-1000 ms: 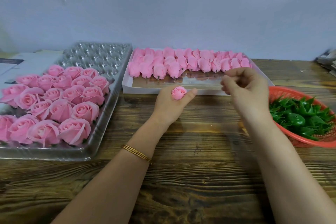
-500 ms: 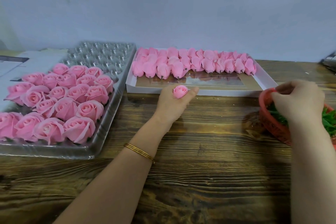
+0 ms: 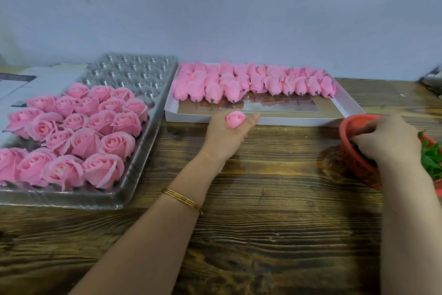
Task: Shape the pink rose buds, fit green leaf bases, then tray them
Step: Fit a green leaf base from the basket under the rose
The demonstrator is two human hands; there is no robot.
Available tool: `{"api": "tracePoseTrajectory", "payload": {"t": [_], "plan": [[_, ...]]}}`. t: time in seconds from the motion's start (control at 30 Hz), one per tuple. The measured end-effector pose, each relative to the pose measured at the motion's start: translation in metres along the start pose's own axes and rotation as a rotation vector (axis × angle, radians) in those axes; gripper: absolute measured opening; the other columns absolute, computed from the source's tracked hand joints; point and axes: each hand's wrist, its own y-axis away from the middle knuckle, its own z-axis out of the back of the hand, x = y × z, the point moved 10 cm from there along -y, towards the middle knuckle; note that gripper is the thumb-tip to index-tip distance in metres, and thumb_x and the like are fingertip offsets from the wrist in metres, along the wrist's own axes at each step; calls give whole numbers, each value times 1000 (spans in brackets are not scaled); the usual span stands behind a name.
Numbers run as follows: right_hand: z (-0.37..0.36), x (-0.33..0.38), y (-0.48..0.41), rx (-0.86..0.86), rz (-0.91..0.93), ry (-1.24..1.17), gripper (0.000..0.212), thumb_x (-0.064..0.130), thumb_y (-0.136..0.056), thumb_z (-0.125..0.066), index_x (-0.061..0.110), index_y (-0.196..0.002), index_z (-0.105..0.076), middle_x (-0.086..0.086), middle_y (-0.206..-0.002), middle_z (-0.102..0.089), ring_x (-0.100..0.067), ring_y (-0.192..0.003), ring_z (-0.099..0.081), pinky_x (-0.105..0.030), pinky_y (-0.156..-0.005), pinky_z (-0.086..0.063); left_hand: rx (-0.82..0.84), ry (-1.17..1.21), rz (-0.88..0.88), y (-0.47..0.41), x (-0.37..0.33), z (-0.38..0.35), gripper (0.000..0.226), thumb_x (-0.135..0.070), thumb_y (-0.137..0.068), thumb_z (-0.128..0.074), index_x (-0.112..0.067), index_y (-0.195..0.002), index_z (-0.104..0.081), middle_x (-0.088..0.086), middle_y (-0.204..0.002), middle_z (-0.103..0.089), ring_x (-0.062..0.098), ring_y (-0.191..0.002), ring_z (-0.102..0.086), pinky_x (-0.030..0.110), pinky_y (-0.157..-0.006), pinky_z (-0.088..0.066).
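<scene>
The right hand (image 3: 385, 141) has been carried from above the near edge of the white box (image 3: 287, 121) out to the right and lowered into the red basket (image 3: 354, 165), where the green leaf bases (image 3: 430, 158) are heaped. Its fingers are curled down among them, but whether a base has been pinched cannot be told, since the fingertips are hidden behind the hand. The pink rose bud (image 3: 235, 119) has been kept where it was, upright over the counter (image 3: 263, 223) just near of the box, clamped in the fingers of the left hand (image 3: 222, 139). Shaping is therefore judged finished for this bud and the fitting of a base begun. The bud is not yet placed in the clear tray (image 3: 95, 199) at the left, whose far cups are unfilled, and many unshaped buds (image 3: 272, 84) lie in the box.
</scene>
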Motion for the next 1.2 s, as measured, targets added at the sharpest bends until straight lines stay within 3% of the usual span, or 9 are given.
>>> {"api": "tracePoseTrajectory", "payload": {"t": [0.07,0.23,0.47,0.6,0.7,0.83,1.1,1.2], "plan": [[-3,1,1,31,3,18,9,8,-78,-66,4,-82,-73,-12,-66,-51,-33,-70,-47,-35,-67,-40,-2,1,-1,0,0,0,22,-28,-89,-71,-9,-84,-61,9,-70,-54,3,-54,-49,13,-54,-45],[-15,2,1,122,23,46,19,23,-85,-65,6,-85,-73,-17,-79,-61,-35,-77,-54,-35,-70,-42,2,7,6,0,0,0,23,-27,-89,-71,-9,-82,-59,6,-68,-53,2,-53,-49,12,-53,-45],[-17,1,3,169,2,55,11,15,-79,-67,8,-84,-75,-18,-80,-65,-38,-83,-60,-35,-71,-44,-12,17,-3,3,-4,-1,23,-25,-90,-71,-8,-82,-59,11,-69,-51,13,-61,-47,22,-59,-42],[-20,3,3,243,35,58,21,25,-86,-65,8,-83,-76,-17,-81,-67,-37,-84,-61,-36,-78,-47,-10,12,8,2,-3,0,24,-27,-89,-71,-8,-82,-59,10,-69,-52,8,-57,-47,17,-57,-44],[-21,2,7,354,39,13,18,22,-86,-65,14,-76,-77,-14,-81,-69,-33,-81,-61,-34,-77,-47,-5,9,7,2,-2,1,23,-28,-89,-71,-9,-83,-60,10,-70,-53,8,-58,-48,15,-56,-44],[-22,4,13,447,74,-21,16,13,-87,-64,23,-81,-75,-2,-85,-64,-20,-79,-57,-33,-77,-44,-3,4,4,2,-2,0,23,-27,-90,-71,-9,-84,-59,10,-71,-52,8,-58,-48,14,-56,-45],[-18,4,10,380,71,-110,16,14,-87,-67,28,-86,-75,-3,-91,-67,-23,-82,-60,-33,-72,-45,-2,-7,7,1,-2,0,22,-28,-89,-71,-9,-85,-61,10,-72,-54,9,-61,-50,16,-58,-46],[-13,9,10,327,109,-123,15,18,-88,-66,30,-87,-74,-4,-95,-67,-26,-89,-59,-34,-80,-43,1,-10,11,1,0,0,24,-29,-89,-71,-8,-84,-60,8,-71,-54,7,-60,-49,15,-58,-46]]}}
